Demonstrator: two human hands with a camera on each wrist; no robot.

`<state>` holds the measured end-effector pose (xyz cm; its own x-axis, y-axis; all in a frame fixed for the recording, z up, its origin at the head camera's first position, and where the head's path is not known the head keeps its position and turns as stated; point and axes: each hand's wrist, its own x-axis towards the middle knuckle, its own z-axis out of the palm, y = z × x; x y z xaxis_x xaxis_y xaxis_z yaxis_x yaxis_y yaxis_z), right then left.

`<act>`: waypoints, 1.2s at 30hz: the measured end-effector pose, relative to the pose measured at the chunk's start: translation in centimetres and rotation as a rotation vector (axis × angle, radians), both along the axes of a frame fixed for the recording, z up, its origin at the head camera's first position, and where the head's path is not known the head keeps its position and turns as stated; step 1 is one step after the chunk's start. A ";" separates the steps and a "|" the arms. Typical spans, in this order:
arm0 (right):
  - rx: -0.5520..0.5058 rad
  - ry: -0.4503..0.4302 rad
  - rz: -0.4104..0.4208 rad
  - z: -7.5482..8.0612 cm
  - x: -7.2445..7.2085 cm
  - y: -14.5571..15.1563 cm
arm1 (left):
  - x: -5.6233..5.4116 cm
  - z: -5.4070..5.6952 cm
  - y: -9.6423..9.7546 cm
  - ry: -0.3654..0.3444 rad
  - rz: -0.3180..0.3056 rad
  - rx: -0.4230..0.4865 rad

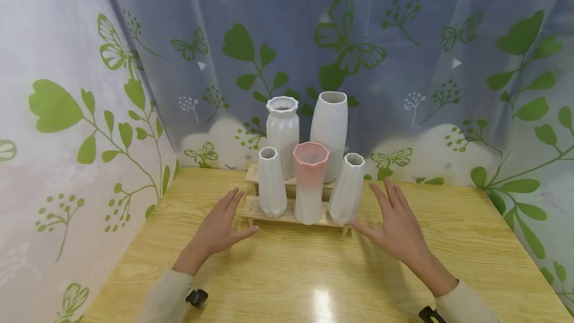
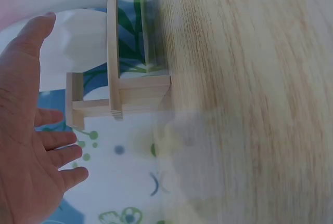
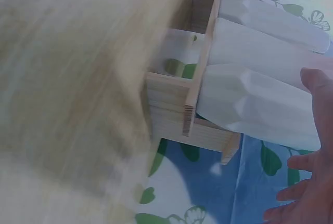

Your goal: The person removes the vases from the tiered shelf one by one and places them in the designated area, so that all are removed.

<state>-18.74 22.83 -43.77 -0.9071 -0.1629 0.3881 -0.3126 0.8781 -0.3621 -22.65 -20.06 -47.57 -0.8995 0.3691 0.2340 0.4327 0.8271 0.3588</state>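
Observation:
A two-step wooden stand [image 1: 291, 217] holds several upright vases. Its lower step carries a slim white vase [image 1: 272, 183] at left, a pink-to-white vase [image 1: 309, 188] in the middle and another slim white vase [image 1: 347, 188] at right. Behind them stand a ruffled-neck white vase [image 1: 282, 126] and a tall smooth white vase [image 1: 329, 128]. My left hand [image 1: 219, 226], fingers extended, is beside the stand's left end. At the right end my right hand [image 1: 399, 228] spreads its fingers, thumb close to the right slim vase; contact cannot be told. Neither hand holds anything.
The stand rests on a light wood-grain table [image 1: 287, 273], near its back edge. Behind hangs a blue-grey curtain [image 1: 287, 24] with green leaves and butterflies. Pale patterned cloth [image 1: 58, 163] borders the left side, and similar cloth lies to the right.

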 end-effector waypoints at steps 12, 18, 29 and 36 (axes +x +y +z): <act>-0.094 -0.064 0.023 2.0 -1.8 -1.2 | -2.2 -1.2 -0.3 -0.218 -0.024 0.144; -0.149 -0.120 0.029 2.4 -2.6 -1.9 | -3.3 -2.1 -0.2 -0.277 -0.015 0.196; -0.291 -0.187 0.029 3.1 -3.4 -2.8 | -4.6 -2.8 0.3 -0.317 -0.046 0.275; -0.316 -0.186 0.030 3.5 -3.5 -3.1 | -5.0 -3.0 0.2 -0.292 -0.058 0.276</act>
<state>-22.21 19.71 -40.28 -0.9635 -0.0890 0.2525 -0.2400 0.7053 -0.6670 -27.65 -19.85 -50.61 -0.9222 0.3804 0.0689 0.3229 0.6599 0.6785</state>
